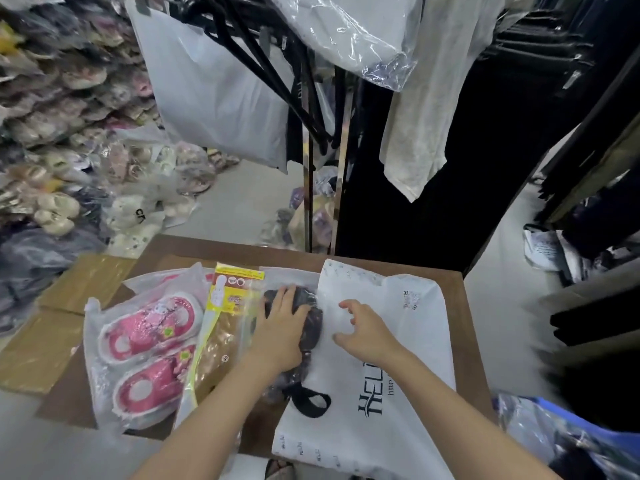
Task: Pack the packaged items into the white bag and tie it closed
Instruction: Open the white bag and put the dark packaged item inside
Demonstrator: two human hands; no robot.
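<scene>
One white bag [381,358] lay flat on the brown table [457,299], its black handle [311,401] toward the person. Three packets lay left of it: a dark one [311,327] partly under the bag's edge, a yellow-topped one [228,323], and one holding two pink shoes [145,355]. The left hand [282,327] pressed flat on the dark packet, fingers spread. The right hand [367,329] hovered over the bag, fingers curled, pinching nothing.
</scene>
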